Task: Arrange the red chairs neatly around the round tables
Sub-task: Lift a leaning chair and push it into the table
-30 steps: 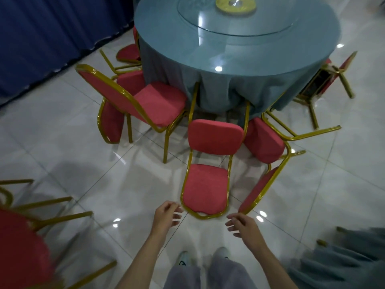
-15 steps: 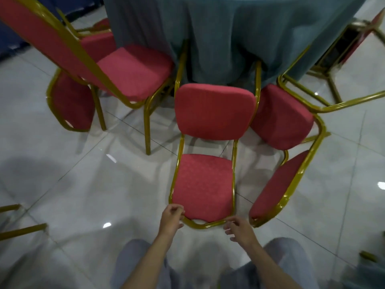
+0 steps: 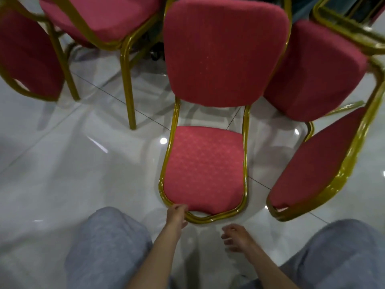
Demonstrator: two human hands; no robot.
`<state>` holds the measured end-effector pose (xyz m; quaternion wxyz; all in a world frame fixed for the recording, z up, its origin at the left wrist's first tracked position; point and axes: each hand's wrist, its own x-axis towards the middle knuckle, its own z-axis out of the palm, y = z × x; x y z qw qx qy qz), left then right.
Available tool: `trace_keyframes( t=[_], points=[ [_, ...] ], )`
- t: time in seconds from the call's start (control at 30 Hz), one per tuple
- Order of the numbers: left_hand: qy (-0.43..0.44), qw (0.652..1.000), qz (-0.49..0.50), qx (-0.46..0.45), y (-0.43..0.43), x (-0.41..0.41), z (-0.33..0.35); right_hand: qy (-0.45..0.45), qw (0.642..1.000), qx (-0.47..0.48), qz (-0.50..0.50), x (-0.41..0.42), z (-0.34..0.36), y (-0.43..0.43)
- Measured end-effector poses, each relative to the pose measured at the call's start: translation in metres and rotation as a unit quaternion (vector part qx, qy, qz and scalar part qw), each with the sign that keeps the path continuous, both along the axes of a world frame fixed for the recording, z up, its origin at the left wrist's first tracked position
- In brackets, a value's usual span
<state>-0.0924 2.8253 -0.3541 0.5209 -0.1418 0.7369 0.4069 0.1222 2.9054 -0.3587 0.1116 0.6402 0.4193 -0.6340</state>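
Red chair (image 3: 203, 163) on its back on tile floor (image 3: 73, 163), backrest end nearest. Left grip (image 3: 177, 213) curled round gold frame (image 3: 208, 219) at backrest corner. Right grip (image 3: 235, 236) loose, fingers half curled, holding nothing, just off frame. Tipped chair (image 3: 312, 163) close on right; open floor left.

Centre chair (image 3: 203, 165) lies on its back on the floor (image 3: 73, 163), backrest toward the person, seat at the far end. L hand (image 3: 176, 213) holds the near-left corner of its backrest frame; R hand (image 3: 235, 236) is just nearer than the frame's near edge, not touching. Tipped chair (image 3: 318, 159) lies just to the right. Standing chair (image 3: 100, 15) is far-left, w/ a fourth chair (image 3: 27, 59) left of it, partly behind its legs. Knees (image 3: 108, 243) flank both hands.
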Motion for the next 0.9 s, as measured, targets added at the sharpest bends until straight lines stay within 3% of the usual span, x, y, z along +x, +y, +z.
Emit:
trace_keyframes(
  t=[0.07, 0.2, 0.33, 0.53, 0.67, 0.9],
  points=[
    [0.013, 0.999, -0.049, -0.009, 0.0, 0.003, -0.001, -0.008, 1.0, 0.0, 0.02, -0.002, 0.001, -0.001],
    [0.141, 0.968, -0.207, -0.03, -0.008, 0.013, -0.008, 0.017, 0.999, 0.048, -0.004, -0.013, 0.0, 0.003],
    [0.134, 0.971, -0.196, -0.037, -0.011, 0.015, -0.03, 0.026, 0.998, 0.041, -0.04, -0.013, -0.015, -0.002],
    [0.069, 0.969, -0.23, -0.062, -0.005, 0.018, -0.06, 0.001, 0.999, 0.016, 0.029, -0.008, -0.024, -0.017],
    [0.042, 0.978, -0.184, -0.086, -0.002, 0.019, -0.071, -0.008, 0.999, 0.01, 0.043, -0.008, -0.023, -0.021],
    [0.105, 0.968, -0.212, -0.085, 0.0, 0.021, -0.086, 0.0, 1.0, 0.023, 0.017, -0.008, -0.028, -0.017]
  ],
)
